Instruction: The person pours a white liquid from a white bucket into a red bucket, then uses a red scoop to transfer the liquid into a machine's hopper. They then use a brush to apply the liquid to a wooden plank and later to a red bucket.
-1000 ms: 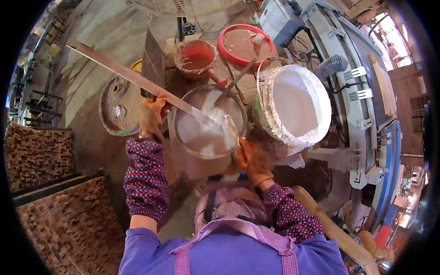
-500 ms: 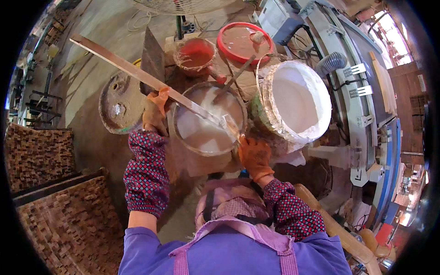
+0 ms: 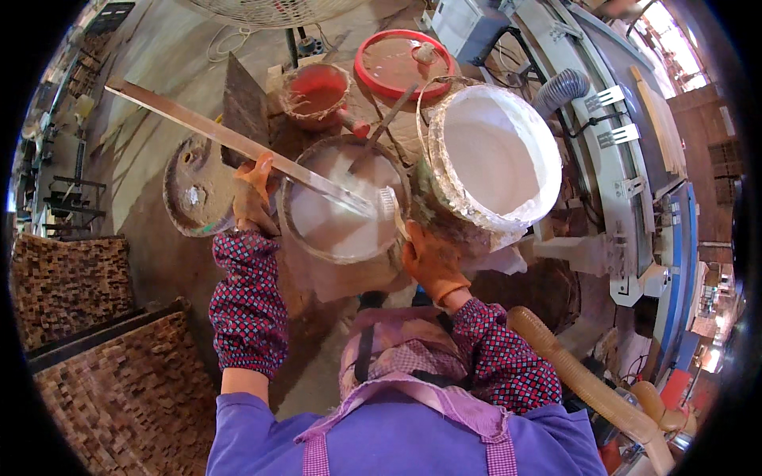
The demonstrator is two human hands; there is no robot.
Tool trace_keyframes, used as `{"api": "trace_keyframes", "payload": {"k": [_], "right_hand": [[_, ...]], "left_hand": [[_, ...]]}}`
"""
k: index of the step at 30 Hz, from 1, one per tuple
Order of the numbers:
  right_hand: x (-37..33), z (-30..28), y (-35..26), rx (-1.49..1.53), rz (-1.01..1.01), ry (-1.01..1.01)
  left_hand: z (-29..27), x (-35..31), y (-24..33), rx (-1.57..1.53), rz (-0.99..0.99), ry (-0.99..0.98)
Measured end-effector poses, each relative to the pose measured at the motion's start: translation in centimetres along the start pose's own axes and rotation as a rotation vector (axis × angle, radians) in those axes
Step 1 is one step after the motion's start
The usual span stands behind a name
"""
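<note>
My left hand (image 3: 255,197), in an orange glove, grips a long wooden strip (image 3: 186,125) that slants from the far left down over a round tub (image 3: 290,226) of milky liquid. The strip's right end is wet and whitish. My right hand (image 3: 432,260), gloved too, is closed round the handle of a brush (image 3: 387,205). The pale bristles are close to the strip's wet end, above the tub; whether they touch it I cannot tell. A stick (image 3: 389,123) leans in the tub, its lower end in the liquid.
A large white-crusted bucket (image 3: 548,155) stands right of the tub. Behind are a red pot (image 3: 345,83) and a red-rimmed lid (image 3: 361,59). A dirty drum top (image 3: 178,206) and an upright dark board (image 3: 244,107) are at left. Machinery (image 3: 611,190) lines the right.
The brush has slid off the strip's right end and tipped more upright. My left hand still grips the strip. The whole view has shifted slightly.
</note>
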State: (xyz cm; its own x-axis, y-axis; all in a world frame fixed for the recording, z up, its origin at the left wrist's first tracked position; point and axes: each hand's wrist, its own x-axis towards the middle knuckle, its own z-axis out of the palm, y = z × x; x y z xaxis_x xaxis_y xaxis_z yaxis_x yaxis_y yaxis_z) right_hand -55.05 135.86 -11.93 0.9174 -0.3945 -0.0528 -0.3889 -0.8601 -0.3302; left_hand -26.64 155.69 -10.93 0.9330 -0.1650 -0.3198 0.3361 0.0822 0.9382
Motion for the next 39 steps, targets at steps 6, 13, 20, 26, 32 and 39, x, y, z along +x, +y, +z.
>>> {"api": "trace_keyframes", "payload": {"k": [6, 13, 20, 26, 32, 39], "right_hand": [[-0.6, 1.1, 1.6, -0.033, -0.130, 0.102], [0.5, 0.2, 2.5, -0.369, -0.454, 0.159], [0.6, -1.0, 4.7, -0.308, -0.550, 0.162], [0.4, -0.8, 5.1, -0.365, -0.553, 0.079], [0.7, -1.7, 2.6, -0.366, -0.458, 0.001], [-2.8, -6.5, 2.8, -0.051, -0.344, 0.037]], "left_hand": [[1.2, -0.4, 0.2, 0.124, -0.032, 0.014], [0.0, -0.6, -1.7, 0.032, -0.018, -0.061], [0.7, -3.4, -1.0, 0.130, -0.065, 0.003], [1.0, -3.6, -1.0, 0.092, -0.013, 0.018], [-0.1, -3.3, -1.6, 0.135, 0.056, -0.132], [-0.6, -5.1, -1.2, 0.106, 0.240, 0.075]]}}
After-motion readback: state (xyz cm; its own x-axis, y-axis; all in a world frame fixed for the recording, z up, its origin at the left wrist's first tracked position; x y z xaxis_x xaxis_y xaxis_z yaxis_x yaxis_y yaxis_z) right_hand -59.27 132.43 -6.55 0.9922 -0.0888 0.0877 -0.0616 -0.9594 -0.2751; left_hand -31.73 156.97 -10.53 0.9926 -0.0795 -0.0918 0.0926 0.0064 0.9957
